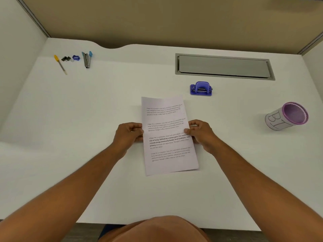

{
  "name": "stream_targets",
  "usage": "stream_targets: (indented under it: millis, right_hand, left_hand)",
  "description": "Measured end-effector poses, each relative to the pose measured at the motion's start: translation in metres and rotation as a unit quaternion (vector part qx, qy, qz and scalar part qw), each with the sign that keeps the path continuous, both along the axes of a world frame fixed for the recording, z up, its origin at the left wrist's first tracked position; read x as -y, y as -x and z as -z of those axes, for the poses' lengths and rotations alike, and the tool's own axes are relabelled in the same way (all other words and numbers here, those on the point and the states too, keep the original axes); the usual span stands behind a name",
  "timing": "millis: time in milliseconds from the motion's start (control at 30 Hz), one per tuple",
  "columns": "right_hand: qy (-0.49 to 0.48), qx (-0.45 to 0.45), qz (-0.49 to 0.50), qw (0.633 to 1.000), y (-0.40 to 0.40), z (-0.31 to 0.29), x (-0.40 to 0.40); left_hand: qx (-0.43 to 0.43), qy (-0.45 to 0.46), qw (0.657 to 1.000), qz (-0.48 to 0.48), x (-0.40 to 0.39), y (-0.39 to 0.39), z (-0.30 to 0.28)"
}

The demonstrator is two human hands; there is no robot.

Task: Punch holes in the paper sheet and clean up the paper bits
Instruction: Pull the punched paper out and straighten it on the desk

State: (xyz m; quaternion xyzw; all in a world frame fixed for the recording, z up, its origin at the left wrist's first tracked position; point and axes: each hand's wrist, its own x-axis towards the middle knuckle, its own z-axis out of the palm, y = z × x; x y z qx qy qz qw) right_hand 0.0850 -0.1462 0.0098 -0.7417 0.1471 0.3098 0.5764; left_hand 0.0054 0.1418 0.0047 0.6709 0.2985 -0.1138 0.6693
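Between both hands, a white printed paper sheet (168,135) sits over the white tabletop (104,105); the left hand (129,135) pinches its left edge, the right hand (201,132) its right edge. Beyond it, apart, stands a purple plastic hole punch (201,88).
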Motion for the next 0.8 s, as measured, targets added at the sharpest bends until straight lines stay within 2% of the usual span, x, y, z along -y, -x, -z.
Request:
stream_targets:
  millis: [267, 467, 500, 567, 667, 733, 800]
  right_hand:
    - [0.039, 0.019, 0.021, 0.999, 0.001, 0.004, -0.007]
    - [0.093, 0.089, -0.004, 0.992, -0.015, -0.007, -0.011]
    - [0.113, 0.103, -0.021, 0.988, -0.019, -0.011, -0.013]
    - [0.146, 0.123, -0.077, 0.979, -0.027, -0.017, -0.016]
    - [0.161, 0.118, -0.143, 0.969, -0.038, -0.022, -0.02]
    - [0.17, 0.108, -0.179, 0.963, -0.045, -0.023, -0.023]
    - [0.175, 0.097, -0.214, 0.956, -0.051, -0.023, -0.027]
  left_hand:
    - [-0.024, -0.004, 1.0, 0.0, 0.0, -0.006, -0.004]
    - [-0.061, 0.019, 0.998, 0.001, -0.008, 0.0, -0.004]
    - [-0.071, -0.006, 0.997, 0.007, -0.009, 0.002, -0.004]
    - [-0.056, -0.133, 0.989, 0.015, -0.014, 0.001, -0.003]
    - [0.034, -0.36, 0.931, 0.055, -0.026, -0.018, -0.009]
    - [0.059, -0.418, 0.902, 0.087, -0.035, -0.039, -0.016]
    - [0.052, -0.393, 0.911, 0.111, -0.041, -0.062, -0.022]
